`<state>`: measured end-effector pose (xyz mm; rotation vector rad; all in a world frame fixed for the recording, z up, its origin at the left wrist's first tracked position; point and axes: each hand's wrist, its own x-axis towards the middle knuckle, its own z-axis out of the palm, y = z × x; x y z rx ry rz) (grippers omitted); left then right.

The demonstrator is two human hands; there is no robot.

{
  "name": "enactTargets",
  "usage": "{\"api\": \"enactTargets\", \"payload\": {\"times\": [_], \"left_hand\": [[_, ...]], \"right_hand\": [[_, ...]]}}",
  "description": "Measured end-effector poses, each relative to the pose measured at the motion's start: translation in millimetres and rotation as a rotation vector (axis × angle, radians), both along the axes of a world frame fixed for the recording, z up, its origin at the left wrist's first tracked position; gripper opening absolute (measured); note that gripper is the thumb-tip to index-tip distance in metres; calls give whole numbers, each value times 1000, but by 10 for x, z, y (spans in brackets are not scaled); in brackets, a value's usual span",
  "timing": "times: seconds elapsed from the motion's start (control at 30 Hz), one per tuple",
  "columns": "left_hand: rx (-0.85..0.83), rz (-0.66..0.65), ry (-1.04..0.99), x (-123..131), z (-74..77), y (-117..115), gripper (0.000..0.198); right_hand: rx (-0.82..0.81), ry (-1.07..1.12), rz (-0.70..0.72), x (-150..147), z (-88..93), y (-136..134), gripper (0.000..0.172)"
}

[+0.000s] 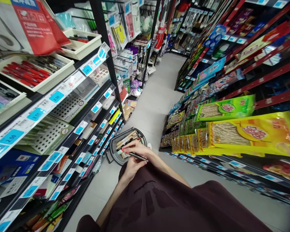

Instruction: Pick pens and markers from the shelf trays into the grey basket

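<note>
Both my hands meet low in front of me, above a dark shopping basket [112,147] that stands on the aisle floor. My left hand [131,168] comes up from below and is closed round a thin dark pen with a red end [134,155]. My right hand [136,147] reaches in from the right, its fingers curled over the same pen from above. The basket holds several long packs, and the hands partly hide them. My dark brown clothing fills the bottom of the view.
On the left, a black shelf unit [103,42] carries white trays of red pens [26,72] and blue price tags. Right-hand shelves hold yellow snack bags [251,132] and green ones [226,109]. A grey floor aisle [157,96] runs ahead between them.
</note>
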<state>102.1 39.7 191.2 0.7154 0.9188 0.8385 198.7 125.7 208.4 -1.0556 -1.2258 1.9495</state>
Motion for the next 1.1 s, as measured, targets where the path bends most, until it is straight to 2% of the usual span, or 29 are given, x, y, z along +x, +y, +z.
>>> {"api": "enactTargets", "payload": {"times": [0.17, 0.37, 0.53, 0.87, 1.1], "left_hand": [[-1, 17, -48, -21, 2, -37, 28], [15, -10, -43, -24, -38, -58, 29], [-10, 16, 6, -35, -71, -99, 36], [-15, -16, 74, -20, -57, -138, 31], [-38, -93, 62, -20, -119, -172, 31]], "right_hand": [[-78, 6, -49, -17, -7, -31, 34], [-144, 89, -226, -23, -60, -70, 38], [-164, 127, -350, 58, -78, -97, 31], [-148, 102, -323, 146, -119, -135, 32], [-47, 16, -279, 89, -69, -150, 32]]}}
